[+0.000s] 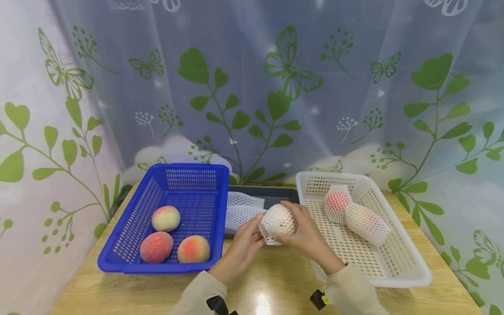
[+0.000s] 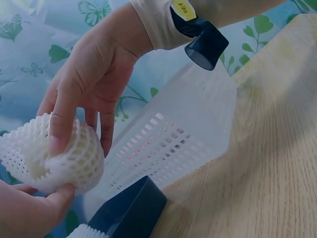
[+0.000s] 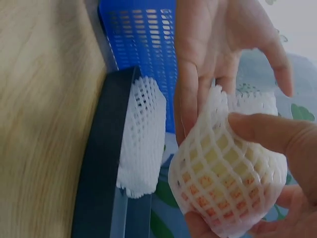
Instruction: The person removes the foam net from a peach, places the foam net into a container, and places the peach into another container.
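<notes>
A peach in a white foam net is held above the table's middle, partly hidden by the hands. My right hand grips it from the right, its thumb lying over the net in the right wrist view. My left hand is at the net's left side. In the right wrist view, the left fingers look fairly straight beside the net and the thumb stands apart from it. The net's loose end points toward the left hand. Beneath them, flat foam nets lie in a dark tray.
At left, a blue basket holds three bare peaches. A white basket at right contains two netted peaches. Both baskets stand on the wooden table, with a patterned curtain behind.
</notes>
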`<state>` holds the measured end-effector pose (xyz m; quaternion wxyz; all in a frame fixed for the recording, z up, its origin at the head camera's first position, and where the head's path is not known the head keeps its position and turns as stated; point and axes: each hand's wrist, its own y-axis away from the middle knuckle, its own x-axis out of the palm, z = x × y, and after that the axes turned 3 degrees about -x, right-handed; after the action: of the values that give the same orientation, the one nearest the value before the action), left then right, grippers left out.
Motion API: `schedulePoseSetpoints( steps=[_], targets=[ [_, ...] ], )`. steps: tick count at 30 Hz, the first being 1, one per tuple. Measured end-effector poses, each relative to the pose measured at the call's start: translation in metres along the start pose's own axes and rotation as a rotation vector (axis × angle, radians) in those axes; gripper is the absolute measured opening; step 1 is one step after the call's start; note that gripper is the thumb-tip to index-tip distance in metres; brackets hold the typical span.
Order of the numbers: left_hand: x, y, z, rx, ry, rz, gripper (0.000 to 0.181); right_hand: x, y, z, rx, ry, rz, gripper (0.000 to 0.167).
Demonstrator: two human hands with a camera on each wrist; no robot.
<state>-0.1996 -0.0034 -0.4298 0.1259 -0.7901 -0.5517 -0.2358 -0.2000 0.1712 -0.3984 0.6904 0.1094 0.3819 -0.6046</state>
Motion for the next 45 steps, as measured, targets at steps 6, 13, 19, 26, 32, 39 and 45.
schedulePoseSetpoints(
  steps=[6, 13, 19, 26, 32, 39, 45],
  targets=[
    [-0.004, 0.001, 0.001, -0.003, -0.025, -0.004, 0.061, 0.011, 0.002, 0.003, -0.009, 0.023, -0.024, 0.082],
    [-0.01, 0.0, 0.008, 0.017, -0.075, -0.037, 0.062, 0.017, 0.008, 0.007, -0.05, 0.063, -0.035, 0.082],
    [-0.016, 0.001, 0.016, 0.018, -0.093, -0.086, 0.063, 0.018, 0.014, 0.012, -0.024, 0.031, -0.023, 0.08],
    [-0.02, 0.003, 0.021, 0.001, -0.105, -0.09, 0.061, 0.021, 0.022, 0.015, 0.015, -0.064, -0.016, 0.073],
    [-0.023, 0.008, 0.027, -0.025, -0.097, -0.076, 0.061, 0.022, 0.032, 0.013, -0.025, 0.047, -0.031, 0.068],
    [-0.032, 0.015, 0.034, -0.066, -0.116, -0.043, 0.063, 0.027, 0.039, 0.002, -0.094, 0.057, 0.047, 0.081],
    [-0.039, 0.021, 0.039, -0.098, -0.149, 0.006, 0.057, 0.041, 0.049, -0.003, -0.068, -0.058, 0.092, 0.085]
  ],
)
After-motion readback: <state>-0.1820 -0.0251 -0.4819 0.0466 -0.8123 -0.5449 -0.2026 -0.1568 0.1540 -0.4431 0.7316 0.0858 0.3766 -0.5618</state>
